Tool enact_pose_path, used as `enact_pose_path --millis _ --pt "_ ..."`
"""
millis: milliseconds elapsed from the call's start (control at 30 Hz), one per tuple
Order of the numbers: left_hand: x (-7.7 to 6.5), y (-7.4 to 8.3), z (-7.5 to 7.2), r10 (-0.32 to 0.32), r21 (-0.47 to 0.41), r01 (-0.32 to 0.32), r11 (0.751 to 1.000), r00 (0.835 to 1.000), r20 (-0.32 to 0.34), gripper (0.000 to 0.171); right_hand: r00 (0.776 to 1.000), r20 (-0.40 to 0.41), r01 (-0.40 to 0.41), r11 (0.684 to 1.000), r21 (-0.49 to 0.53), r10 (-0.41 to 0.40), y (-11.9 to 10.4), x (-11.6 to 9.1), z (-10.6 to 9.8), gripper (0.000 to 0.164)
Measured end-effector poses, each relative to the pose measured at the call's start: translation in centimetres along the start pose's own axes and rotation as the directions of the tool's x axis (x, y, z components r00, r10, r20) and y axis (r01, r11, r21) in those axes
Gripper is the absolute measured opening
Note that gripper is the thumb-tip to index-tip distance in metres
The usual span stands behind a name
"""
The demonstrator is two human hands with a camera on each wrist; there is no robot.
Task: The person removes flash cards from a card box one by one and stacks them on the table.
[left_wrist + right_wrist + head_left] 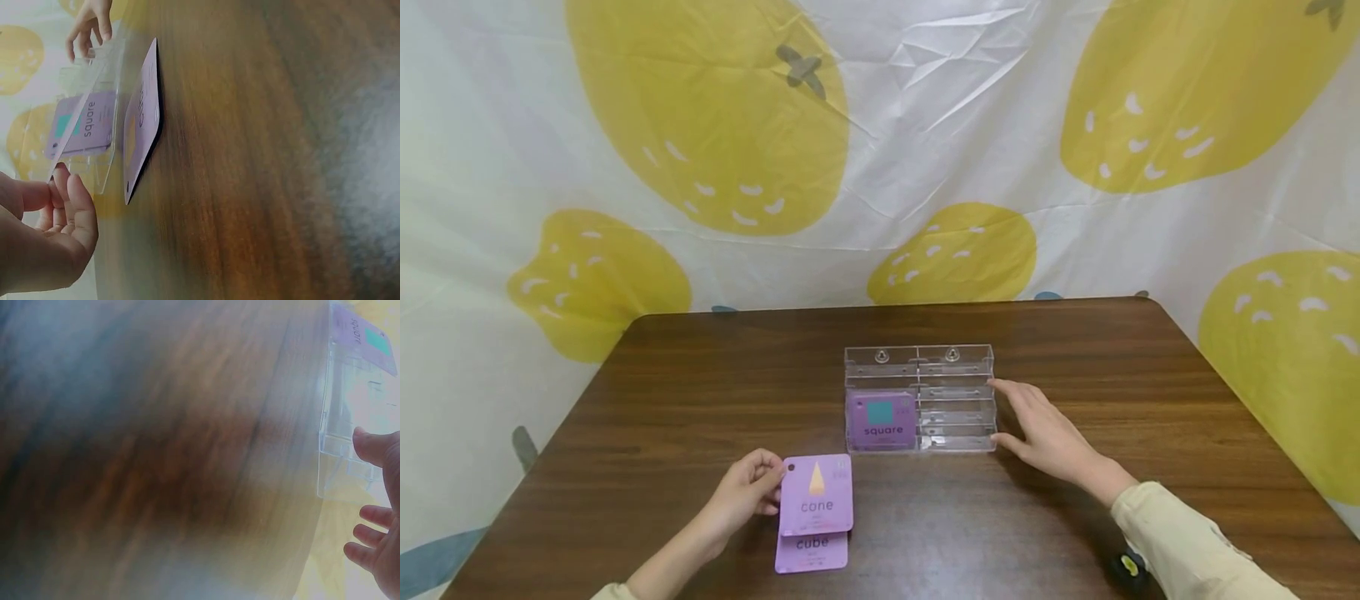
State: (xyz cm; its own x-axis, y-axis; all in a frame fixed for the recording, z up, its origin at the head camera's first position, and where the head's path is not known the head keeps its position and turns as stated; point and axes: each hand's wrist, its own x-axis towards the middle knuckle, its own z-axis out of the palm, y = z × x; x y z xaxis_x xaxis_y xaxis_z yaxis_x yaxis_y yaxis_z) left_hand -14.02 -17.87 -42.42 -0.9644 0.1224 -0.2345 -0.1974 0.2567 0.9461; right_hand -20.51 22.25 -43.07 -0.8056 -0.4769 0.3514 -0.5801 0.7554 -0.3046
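Between thumb and fingers my left hand [747, 487] pinches the left edge of a purple cone flashcard [817, 493]. In the left wrist view that card is seen nearly edge-on, lifted above the table. Below it a purple cube flashcard [812, 555] lies on the table, its upper part covered in the head view. A clear plastic card holder [957, 417] with tiered compartments stands farther back. In its front left compartment sits a purple square flashcard [882, 421]. My right hand [1051, 429] rests against the holder's right side, thumb and fingers extended and spread.
The brown wooden table [700, 375] reaches back to a hanging white cloth [880, 158] with yellow lemon prints. A small dark object with a yellow-green mark [1130, 567] lies by the right sleeve [1187, 533].
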Motion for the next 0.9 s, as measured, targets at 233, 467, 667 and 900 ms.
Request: enact_pose_path --millis 233,467,667,900 --pt "-0.6 -0.2 -0.1 -0.032 0.034 0.031 0.999 0.999 0.029 0.02 1.0 -0.012 0.004 1.0 0.0 -0.004 0.0 0.1 0.0 0.073" --pt "-1.4 -0.8 0.0 -0.099 0.06 0.097 0.993 0.995 0.024 0.018 1.0 -0.02 0.01 1.0 0.002 -0.01 -0.1 0.0 0.1 0.073" --pt "-1.8 -1.1 0.3 -0.121 0.118 0.125 0.985 0.992 -0.046 0.012 1.0 -0.021 0.013 1.0 -0.006 -0.013 0.0 0.1 0.2 0.073" --pt "-2.0 -0.9 0.4 -0.061 0.268 0.074 0.961 0.996 -0.058 0.009 1.0 -0.019 0.012 1.0 -0.003 -0.012 0.0 0.0 0.1 0.074"
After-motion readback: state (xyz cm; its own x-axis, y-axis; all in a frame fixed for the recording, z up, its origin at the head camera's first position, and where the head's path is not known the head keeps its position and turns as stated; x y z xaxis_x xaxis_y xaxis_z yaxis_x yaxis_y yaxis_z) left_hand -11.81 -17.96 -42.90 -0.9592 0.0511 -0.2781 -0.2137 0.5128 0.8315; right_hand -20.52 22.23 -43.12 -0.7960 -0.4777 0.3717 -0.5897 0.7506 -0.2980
